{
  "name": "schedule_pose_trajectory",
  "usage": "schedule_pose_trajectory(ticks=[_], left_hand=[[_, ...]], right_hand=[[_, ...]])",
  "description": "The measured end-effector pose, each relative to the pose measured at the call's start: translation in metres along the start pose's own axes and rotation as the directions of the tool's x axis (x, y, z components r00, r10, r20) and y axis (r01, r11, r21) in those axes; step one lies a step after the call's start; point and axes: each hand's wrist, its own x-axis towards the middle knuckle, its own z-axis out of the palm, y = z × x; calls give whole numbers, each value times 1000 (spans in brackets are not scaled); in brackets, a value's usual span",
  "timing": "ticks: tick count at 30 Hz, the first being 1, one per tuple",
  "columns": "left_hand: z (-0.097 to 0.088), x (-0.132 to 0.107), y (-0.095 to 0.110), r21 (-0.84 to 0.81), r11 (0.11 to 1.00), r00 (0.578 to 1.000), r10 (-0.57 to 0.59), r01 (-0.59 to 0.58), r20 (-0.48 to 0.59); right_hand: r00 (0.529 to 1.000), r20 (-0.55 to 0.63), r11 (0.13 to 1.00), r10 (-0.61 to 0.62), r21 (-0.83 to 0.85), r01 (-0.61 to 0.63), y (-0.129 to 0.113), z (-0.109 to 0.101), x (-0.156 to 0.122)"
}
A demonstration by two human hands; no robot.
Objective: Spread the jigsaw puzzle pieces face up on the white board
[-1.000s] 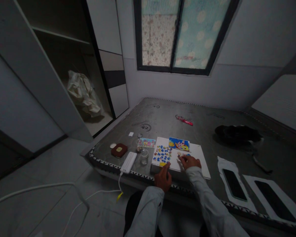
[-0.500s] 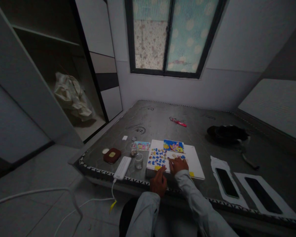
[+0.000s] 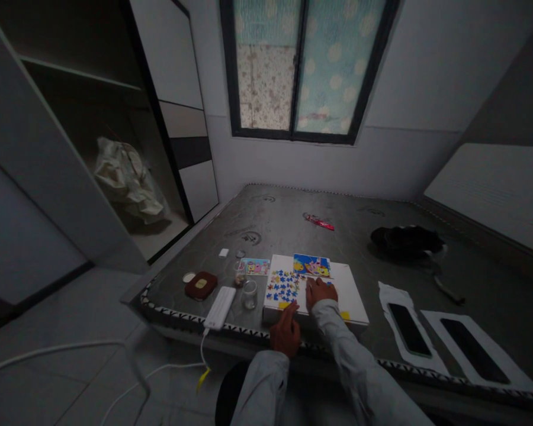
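Observation:
A flat white box [image 3: 349, 290] lies at the bed's front edge. Small blue and yellow jigsaw pieces [image 3: 284, 286] are spread over its left part, and a colourful cartoon picture card [image 3: 311, 265] rests along its back edge. My right hand [image 3: 322, 293] is on the middle of the box, just right of the loose pieces, its fingers bent and close together; what they hold, if anything, is hidden. At the front edge of the box, my left hand [image 3: 286, 332] has its index finger stretched towards the nearest pieces and holds nothing I can see.
Left of the box are a clear cup [image 3: 249, 294], a small container [image 3: 240, 278], a pink picture card [image 3: 255, 266], a white power bank [image 3: 220, 308] with a cable and a brown case [image 3: 201, 285]. Phones [image 3: 409, 329] lie right; a dark bag [image 3: 407, 241] and red item [image 3: 318, 222] lie farther back.
My right hand has shifted slightly, and its fingers have drawn in from the loose pieces and bunched closer together. My left hand stays at the front edge. The view has tilted a little.

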Motion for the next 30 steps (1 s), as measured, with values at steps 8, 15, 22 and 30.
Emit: schedule_pose_trajectory(ticks=[8,15,22,30], left_hand=[[-5,2,7,-5,1000,1000,-20,20,-3],[-7,3,9,-2,1000,1000,-8,8,-24],[-8,3,7,-11,1000,1000,-10,10,4],[-11,6,10,-27,1000,999,-10,9,-34]], right_hand=[[999,12,997,-38,-70,38,24,-5,6],[998,20,996,-53,-69,54,40,-11,19],[991,-42,986,127,117,-121,37,-13,30],[989,65,964,134,224,-145,10,-1,20]])
